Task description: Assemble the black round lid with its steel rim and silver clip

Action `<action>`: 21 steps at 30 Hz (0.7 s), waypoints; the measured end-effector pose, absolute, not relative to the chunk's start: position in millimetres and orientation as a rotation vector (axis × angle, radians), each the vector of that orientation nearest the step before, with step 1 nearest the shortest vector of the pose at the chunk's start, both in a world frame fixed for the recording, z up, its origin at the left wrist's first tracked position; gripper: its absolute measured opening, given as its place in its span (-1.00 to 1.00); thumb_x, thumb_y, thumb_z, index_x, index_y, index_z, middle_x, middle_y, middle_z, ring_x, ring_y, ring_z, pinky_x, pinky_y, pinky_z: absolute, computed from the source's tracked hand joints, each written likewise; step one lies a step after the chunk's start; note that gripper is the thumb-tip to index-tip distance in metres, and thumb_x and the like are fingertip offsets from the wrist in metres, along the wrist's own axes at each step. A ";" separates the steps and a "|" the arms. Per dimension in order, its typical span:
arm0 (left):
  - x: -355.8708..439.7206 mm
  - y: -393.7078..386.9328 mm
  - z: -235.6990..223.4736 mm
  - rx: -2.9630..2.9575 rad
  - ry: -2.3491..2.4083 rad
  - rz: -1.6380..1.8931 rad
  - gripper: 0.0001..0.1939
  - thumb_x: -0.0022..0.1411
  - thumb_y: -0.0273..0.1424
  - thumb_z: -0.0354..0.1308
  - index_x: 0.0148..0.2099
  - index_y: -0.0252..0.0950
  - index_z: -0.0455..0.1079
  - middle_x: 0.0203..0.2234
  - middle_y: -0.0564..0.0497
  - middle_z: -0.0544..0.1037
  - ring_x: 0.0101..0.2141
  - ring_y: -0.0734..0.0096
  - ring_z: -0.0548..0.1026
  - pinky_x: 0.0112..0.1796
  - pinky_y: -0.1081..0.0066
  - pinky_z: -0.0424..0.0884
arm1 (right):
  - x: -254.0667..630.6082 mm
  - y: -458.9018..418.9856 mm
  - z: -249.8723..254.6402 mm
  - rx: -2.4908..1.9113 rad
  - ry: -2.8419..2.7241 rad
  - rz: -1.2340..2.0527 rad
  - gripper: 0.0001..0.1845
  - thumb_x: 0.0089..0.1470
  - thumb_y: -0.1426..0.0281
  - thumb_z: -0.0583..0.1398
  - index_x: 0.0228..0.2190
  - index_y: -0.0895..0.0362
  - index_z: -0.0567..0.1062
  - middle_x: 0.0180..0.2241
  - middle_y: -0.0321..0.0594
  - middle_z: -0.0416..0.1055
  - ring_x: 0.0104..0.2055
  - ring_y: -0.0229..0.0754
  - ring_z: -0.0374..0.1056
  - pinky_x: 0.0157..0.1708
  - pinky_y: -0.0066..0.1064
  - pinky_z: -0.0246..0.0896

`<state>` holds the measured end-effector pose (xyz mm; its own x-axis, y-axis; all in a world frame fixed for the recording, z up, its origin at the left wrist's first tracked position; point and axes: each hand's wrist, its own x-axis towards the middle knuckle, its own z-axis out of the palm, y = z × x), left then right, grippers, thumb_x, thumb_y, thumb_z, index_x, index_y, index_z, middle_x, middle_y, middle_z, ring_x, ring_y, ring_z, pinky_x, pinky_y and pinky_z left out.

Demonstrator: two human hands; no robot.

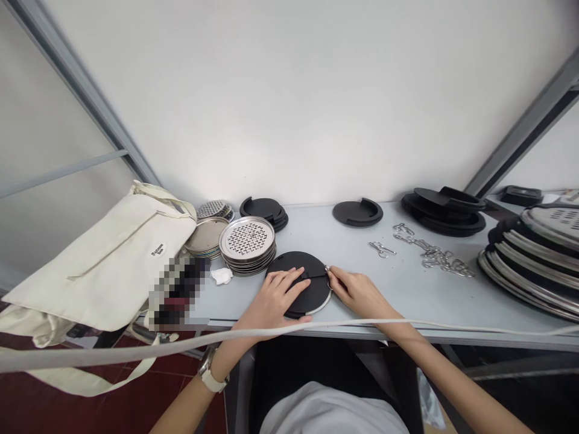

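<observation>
A round black lid (302, 272) with a metal rim lies on the grey table (362, 283) near its front edge. My left hand (274, 296) lies on the lid with its fingers stretched out flat. My right hand (355, 291) is at the lid's right edge, its fingertips pinched on a small metal clip (327, 270) there.
A stack of perforated metal discs (248, 243) and a cream tote bag (104, 265) sit to the left. Black lids (357, 212) and a black stack (446, 209) stand at the back. Loose metal clips (429, 253) lie right of centre, stacked rimmed lids (534, 256) far right.
</observation>
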<state>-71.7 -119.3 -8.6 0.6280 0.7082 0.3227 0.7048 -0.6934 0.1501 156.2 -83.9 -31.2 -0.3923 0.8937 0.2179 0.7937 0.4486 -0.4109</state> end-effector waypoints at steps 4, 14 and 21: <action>-71.6 -119.0 -9.0 2.830 1.218 0.556 -0.41 0.18 -0.19 0.14 0.21 -0.26 0.19 0.23 -0.12 0.17 0.15 0.11 0.17 0.10 0.16 0.13 | 157.8 -84.7 -29.8 -1.375 -2.258 0.433 -0.69 0.25 0.29 -0.12 -0.37 0.09 0.34 -0.60 -0.33 0.30 -0.61 -0.27 0.17 -0.51 -0.45 -0.05; -71.3 -118.9 -10.2 2.823 1.233 0.564 -0.40 0.18 -0.18 0.14 0.22 -0.26 0.17 0.23 -0.11 0.17 0.17 0.13 0.16 0.10 0.17 0.13 | 152.7 -94.2 -18.3 -1.209 -2.132 0.730 -0.70 0.24 0.26 -0.09 -0.50 0.08 0.18 -0.62 -0.42 0.08 -0.59 -0.33 0.00 -0.54 -0.49 -0.04; -71.6 -118.7 -11.0 2.821 1.224 0.581 -0.41 0.20 -0.17 0.13 0.22 -0.26 0.18 0.22 -0.12 0.17 0.16 0.12 0.17 0.10 0.15 0.14 | 153.2 -92.1 -21.0 -1.247 -2.112 0.718 -0.69 0.24 0.24 -0.09 -0.52 0.07 0.15 -0.63 -0.43 0.08 -0.60 -0.33 0.00 -0.54 -0.48 -0.05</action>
